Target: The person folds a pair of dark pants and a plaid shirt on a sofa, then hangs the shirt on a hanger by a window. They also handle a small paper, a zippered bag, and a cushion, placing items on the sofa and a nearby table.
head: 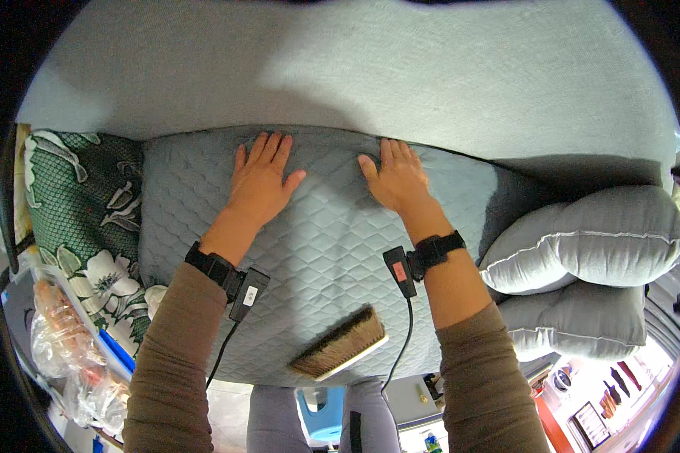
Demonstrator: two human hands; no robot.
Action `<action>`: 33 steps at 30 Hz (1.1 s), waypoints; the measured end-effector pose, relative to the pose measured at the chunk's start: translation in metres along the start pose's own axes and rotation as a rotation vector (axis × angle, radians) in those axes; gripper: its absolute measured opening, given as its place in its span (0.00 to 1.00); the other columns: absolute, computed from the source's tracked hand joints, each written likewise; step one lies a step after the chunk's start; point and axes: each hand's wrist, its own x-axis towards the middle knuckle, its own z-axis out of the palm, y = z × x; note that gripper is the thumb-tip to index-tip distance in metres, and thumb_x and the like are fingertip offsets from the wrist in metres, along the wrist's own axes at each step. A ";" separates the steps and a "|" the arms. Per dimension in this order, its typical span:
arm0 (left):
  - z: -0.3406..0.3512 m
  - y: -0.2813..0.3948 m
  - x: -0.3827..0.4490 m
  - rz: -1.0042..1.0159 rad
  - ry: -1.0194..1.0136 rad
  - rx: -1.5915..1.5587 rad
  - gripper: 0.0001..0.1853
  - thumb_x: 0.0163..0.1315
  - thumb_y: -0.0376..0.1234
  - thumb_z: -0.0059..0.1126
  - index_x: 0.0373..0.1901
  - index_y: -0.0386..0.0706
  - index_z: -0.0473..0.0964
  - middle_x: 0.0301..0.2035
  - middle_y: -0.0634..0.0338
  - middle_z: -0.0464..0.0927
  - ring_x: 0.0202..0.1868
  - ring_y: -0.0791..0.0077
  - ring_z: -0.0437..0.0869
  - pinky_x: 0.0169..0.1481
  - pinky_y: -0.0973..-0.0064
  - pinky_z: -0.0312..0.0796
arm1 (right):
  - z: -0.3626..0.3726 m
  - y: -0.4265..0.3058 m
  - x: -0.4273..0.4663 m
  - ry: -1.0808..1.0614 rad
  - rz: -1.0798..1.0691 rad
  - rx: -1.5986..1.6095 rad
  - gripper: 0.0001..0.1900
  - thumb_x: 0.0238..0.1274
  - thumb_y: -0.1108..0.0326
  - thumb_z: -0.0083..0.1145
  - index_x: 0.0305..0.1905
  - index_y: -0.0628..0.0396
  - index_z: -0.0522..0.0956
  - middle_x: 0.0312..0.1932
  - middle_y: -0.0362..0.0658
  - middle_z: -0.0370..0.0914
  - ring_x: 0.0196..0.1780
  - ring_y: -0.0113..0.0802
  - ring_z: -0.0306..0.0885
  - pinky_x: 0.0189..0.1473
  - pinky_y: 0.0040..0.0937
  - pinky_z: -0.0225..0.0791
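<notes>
A grey quilted cover [340, 249] lies spread before me, its far edge against a light grey fabric backrest or cushion [459, 73]. Both hands rest on it close to that edge. My left hand [263, 181] is palm down with fingers apart. To its right, my right hand [396, 175] also lies palm down, thumb out and the other fingers close together. Neither hand holds a thing. Each wrist wears a black strap with a small cabled device. Nearer to me, a brush with a pale back and dense bristles [341, 344] lies tilted on the cover.
Two grey cushions [612, 238] are stacked at the right. Green floral fabric [85, 204] lies at the left, beside a container [79, 317] with plastic-wrapped things. A blue plastic stool [321, 416] shows between my legs, and a grey surface [411, 402] stands at the lower right.
</notes>
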 end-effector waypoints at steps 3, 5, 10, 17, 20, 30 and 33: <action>0.002 -0.005 0.005 -0.027 -0.097 -0.001 0.35 0.62 0.54 0.42 0.66 0.42 0.55 0.63 0.53 0.58 0.67 0.59 0.55 0.69 0.50 0.45 | 0.000 0.000 0.026 -0.073 -0.020 -0.018 0.41 0.65 0.37 0.23 0.63 0.67 0.61 0.64 0.58 0.59 0.71 0.49 0.49 0.70 0.41 0.43; 0.006 -0.008 0.007 -0.008 -0.101 0.005 0.36 0.62 0.55 0.42 0.66 0.43 0.55 0.64 0.54 0.57 0.67 0.60 0.55 0.70 0.50 0.43 | 0.006 0.002 0.036 -0.122 -0.001 0.032 0.41 0.65 0.37 0.23 0.63 0.67 0.61 0.65 0.58 0.58 0.71 0.48 0.49 0.70 0.41 0.43; 0.011 -0.009 0.010 -0.029 -0.137 0.010 0.38 0.61 0.56 0.44 0.67 0.44 0.53 0.66 0.54 0.56 0.68 0.60 0.53 0.70 0.49 0.43 | 0.019 0.010 0.023 0.128 -0.074 0.028 0.31 0.68 0.45 0.32 0.52 0.66 0.71 0.52 0.57 0.72 0.59 0.51 0.66 0.64 0.42 0.54; -0.004 0.000 0.019 -0.121 -0.314 0.077 0.39 0.59 0.54 0.48 0.68 0.46 0.50 0.67 0.57 0.53 0.69 0.62 0.51 0.70 0.48 0.44 | -0.010 0.075 -0.048 0.289 0.044 -0.013 0.25 0.62 0.55 0.47 0.57 0.63 0.67 0.57 0.53 0.68 0.63 0.48 0.63 0.66 0.43 0.53; -0.008 0.003 0.021 -0.139 -0.357 0.060 0.41 0.59 0.53 0.49 0.69 0.46 0.48 0.67 0.57 0.52 0.69 0.63 0.50 0.70 0.47 0.43 | -0.012 0.091 -0.040 0.144 0.020 -0.067 0.30 0.66 0.48 0.37 0.60 0.64 0.64 0.62 0.53 0.64 0.67 0.48 0.56 0.68 0.44 0.47; -0.015 0.003 0.020 -0.119 -0.385 0.052 0.41 0.59 0.55 0.47 0.69 0.45 0.48 0.67 0.56 0.51 0.70 0.61 0.49 0.69 0.48 0.44 | 0.004 0.091 0.027 -0.210 0.185 -0.090 0.33 0.66 0.46 0.23 0.61 0.62 0.66 0.64 0.56 0.61 0.66 0.50 0.58 0.69 0.45 0.44; -0.014 0.000 0.018 -0.101 -0.342 0.048 0.40 0.60 0.56 0.46 0.68 0.45 0.49 0.67 0.56 0.51 0.70 0.60 0.49 0.69 0.47 0.44 | 0.008 0.091 0.031 -0.212 0.192 -0.069 0.33 0.66 0.47 0.22 0.59 0.63 0.69 0.62 0.56 0.64 0.66 0.51 0.58 0.68 0.44 0.44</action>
